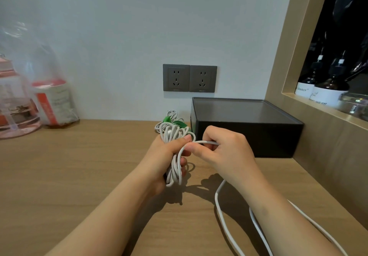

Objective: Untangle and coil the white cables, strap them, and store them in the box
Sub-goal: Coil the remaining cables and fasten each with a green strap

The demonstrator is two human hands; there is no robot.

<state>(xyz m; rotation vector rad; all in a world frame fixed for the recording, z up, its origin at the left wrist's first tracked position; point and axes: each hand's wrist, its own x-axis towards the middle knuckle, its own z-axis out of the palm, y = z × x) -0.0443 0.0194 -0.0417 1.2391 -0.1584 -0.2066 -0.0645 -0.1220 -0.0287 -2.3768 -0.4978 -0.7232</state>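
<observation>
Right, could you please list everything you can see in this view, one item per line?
table: one, light wood, across the foreground
coil: one, white, held above the table
loose cable: two strands showing, white, trailing over the table to the lower right
bundle: one, white with green straps, left of the box
box: one, black, lid on, back right
sockets: two, dark grey, wall above the box
bottles: two, dark with white labels, right niche
bag: one, clear, red-and-white packs inside, far left
left hand: one, grips the coil
right hand: one, fingers pinch the loose cable
</observation>
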